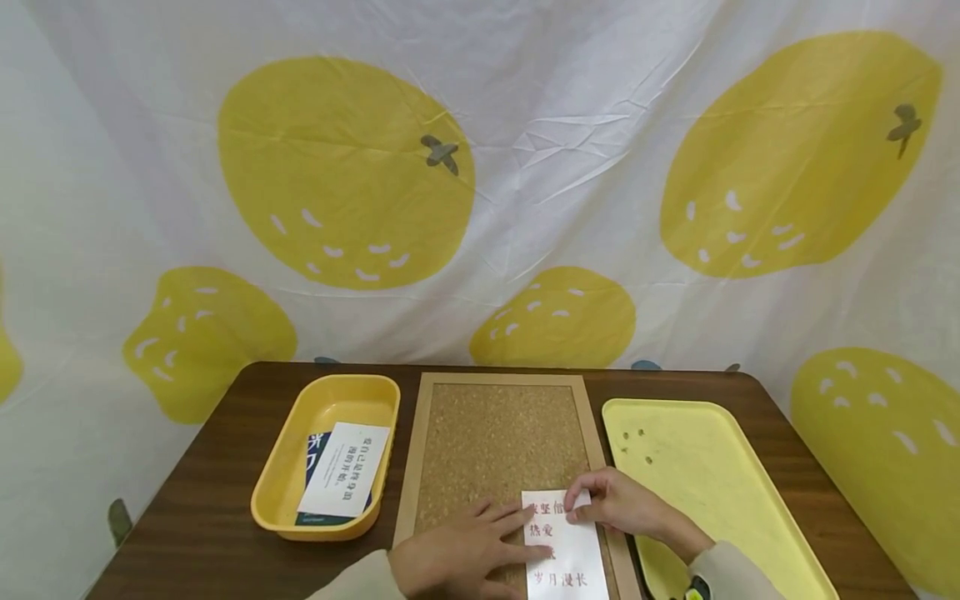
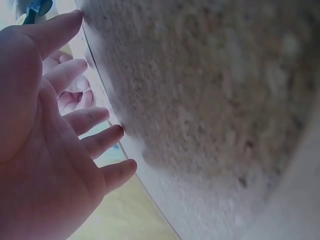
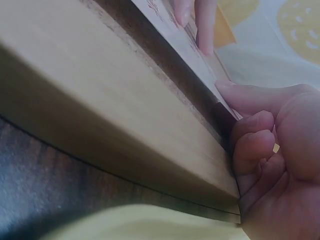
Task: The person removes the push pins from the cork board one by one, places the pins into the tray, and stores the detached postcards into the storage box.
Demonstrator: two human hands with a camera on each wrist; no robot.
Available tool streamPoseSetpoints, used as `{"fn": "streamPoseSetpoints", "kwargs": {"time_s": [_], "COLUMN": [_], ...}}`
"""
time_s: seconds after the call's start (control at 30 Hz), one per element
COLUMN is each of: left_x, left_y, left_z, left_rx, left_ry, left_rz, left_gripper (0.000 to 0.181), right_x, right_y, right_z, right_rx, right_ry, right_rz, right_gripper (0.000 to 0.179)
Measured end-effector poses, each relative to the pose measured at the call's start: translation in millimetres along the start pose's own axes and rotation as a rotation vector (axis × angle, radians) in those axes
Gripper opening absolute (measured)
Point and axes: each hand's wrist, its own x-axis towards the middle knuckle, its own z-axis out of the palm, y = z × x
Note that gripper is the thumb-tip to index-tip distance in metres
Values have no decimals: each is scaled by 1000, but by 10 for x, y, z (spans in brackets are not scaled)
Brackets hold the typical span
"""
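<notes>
A white card [image 1: 564, 575] with red Chinese writing lies over the lower right part of a cork board [image 1: 501, 433] with a pale wooden frame. My left hand [image 1: 468, 550] is spread flat, its fingertips reaching onto the card's left side. In the left wrist view the fingers [image 2: 87, 120] are straight and apart along the board. At the card's upper right edge, my right hand [image 1: 618, 504] pinches it. The right wrist view shows the thumb [image 3: 250, 97] on top of the card and curled fingers [image 3: 254, 145] beneath its edge, beside the frame.
A yellow basket [image 1: 273, 475] stands left of the board, holding a white card [image 1: 345, 471] and dark cards beneath. To the right lies a pale yellow tray [image 1: 712, 475] with several tiny dark-yellow items [image 1: 648, 460] near its far left corner. A lemon-print curtain [image 1: 495, 192] hangs behind the table.
</notes>
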Motion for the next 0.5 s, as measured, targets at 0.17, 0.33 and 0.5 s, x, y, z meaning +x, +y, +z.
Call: {"fn": "streamPoseSetpoints", "kwargs": {"time_s": [0.17, 0.33, 0.5], "left_x": [-77, -180, -294], "left_y": [-19, -72, -147], "left_z": [-53, -97, -114], "left_rx": [-89, -105, -114], "left_ry": [17, 84, 184], "left_rz": [-44, -56, -48], "left_gripper": [58, 57, 52], "right_x": [12, 4, -13], "right_y": [11, -7, -39], "right_z": [-3, 13, 27], "right_rx": [-12, -7, 3], "right_ry": [8, 16, 23], "right_rz": [17, 28, 36], "right_gripper": [8, 10, 11]}}
